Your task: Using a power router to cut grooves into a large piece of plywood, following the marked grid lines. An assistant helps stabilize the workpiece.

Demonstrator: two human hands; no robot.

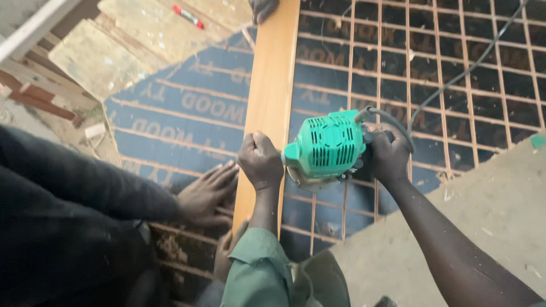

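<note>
A long light-brown wooden plank (273,85) lies on a dark plywood sheet (187,108) marked with an orange grid. A green electric hand tool (325,146) sits against the plank's right edge. My left hand (260,160), in a green sleeve, rests fisted on the plank and grips the tool's front. My right hand (388,154) grips its rear, where the grey cord (455,77) leaves. A co-worker's hand (207,193) presses flat against the plank's left edge. Another hand (226,250) holds the near end, and a gloved hand (263,8) is at the far end.
The co-worker in dark clothes (62,222) crouches at the left. Rough chipboard pieces (102,57) with a red pen (188,16) lie at the top left. Wood scraps (40,96) sit at the left edge. A dusty floor (483,216) fills the lower right.
</note>
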